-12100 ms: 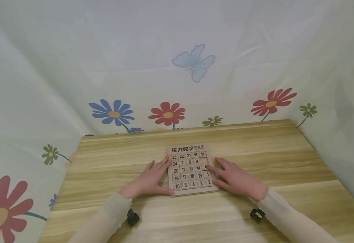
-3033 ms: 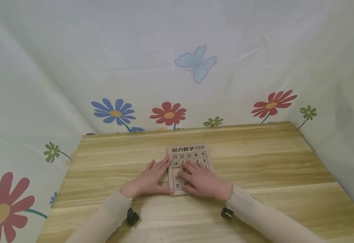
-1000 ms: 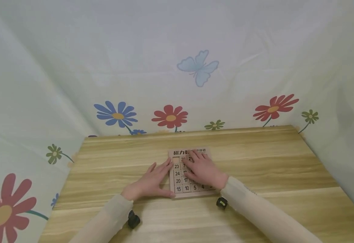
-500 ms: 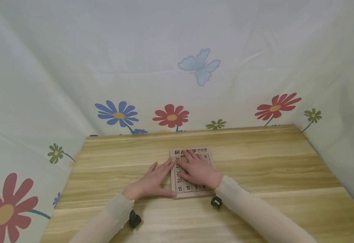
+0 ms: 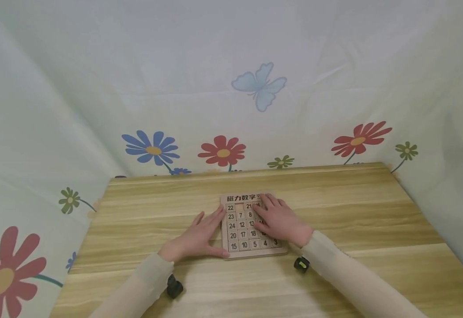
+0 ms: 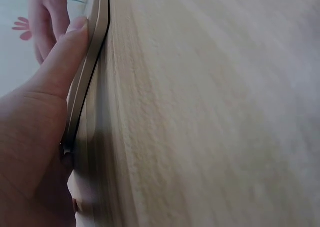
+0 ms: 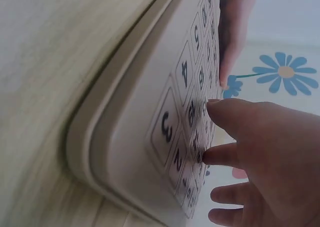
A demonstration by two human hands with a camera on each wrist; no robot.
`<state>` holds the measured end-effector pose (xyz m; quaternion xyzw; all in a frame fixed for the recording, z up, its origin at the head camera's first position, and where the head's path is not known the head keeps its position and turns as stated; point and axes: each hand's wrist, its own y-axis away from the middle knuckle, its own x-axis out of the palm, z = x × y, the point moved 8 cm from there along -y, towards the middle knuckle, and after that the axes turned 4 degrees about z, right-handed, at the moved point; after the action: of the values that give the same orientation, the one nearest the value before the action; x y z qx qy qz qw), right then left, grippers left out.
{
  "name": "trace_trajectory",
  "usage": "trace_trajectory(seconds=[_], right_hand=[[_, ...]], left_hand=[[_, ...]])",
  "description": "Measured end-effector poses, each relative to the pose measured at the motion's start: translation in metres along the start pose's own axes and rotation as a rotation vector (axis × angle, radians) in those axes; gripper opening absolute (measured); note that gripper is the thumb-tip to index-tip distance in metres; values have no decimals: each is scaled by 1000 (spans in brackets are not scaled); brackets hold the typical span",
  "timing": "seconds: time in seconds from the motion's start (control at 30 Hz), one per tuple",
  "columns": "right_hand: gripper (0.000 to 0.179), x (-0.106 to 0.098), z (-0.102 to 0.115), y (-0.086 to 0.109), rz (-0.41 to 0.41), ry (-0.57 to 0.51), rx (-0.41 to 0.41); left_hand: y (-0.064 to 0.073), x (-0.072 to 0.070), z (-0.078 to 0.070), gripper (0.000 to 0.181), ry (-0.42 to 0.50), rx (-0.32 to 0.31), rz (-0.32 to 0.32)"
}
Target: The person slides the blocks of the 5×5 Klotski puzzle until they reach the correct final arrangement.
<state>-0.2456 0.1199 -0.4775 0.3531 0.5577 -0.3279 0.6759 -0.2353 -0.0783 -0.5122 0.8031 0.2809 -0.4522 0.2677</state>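
Note:
A wooden number slide puzzle (image 5: pixel 251 254) lies flat on the table, its rows of square tiles held in a frame with printed characters along the top. Tile 22 (image 5: pixel 230 207) sits in the top left corner, and a bare slot (image 5: pixel 239 206) shows just right of it. My left hand (image 5: pixel 195 238) braces the left side, fingertips at the upper edge and thumb (image 6: pixel 67 52) at the lower corner. Over the right-hand columns lies my right hand (image 5: pixel 283 221), fingers extended, covering several tiles. In the right wrist view its thumb (image 7: pixel 225 109) and index finger (image 7: pixel 220 156) reach the tiles.
The wood-grain table (image 5: pixel 156 198) extends around the puzzle on all sides. Behind it hangs a white cloth (image 5: pixel 175 66) printed with flowers and a butterfly. A small black device (image 5: pixel 174 287) is worn at the left wrist, another (image 5: pixel 301 264) at the right.
The bare slot has gone from the right side to the left column, then up to the top row; tile 22 has slid left into the corner. My right hand has since shifted right; the left stays.

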Motion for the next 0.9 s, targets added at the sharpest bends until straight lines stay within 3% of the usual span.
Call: trace_trajectory(seconds=[0.47,0.67,0.9], right_hand=[[66,-1,23,-13,13,29,-20],[66,-9,4,0,-13,-14,29],[67,-7,-24,17,-26,27,90]], left_hand=[[1,1,1,127,3,0,10],[0,4,1,130,-3,-2,11],[-1,3,1,132,-10,-5,12]])
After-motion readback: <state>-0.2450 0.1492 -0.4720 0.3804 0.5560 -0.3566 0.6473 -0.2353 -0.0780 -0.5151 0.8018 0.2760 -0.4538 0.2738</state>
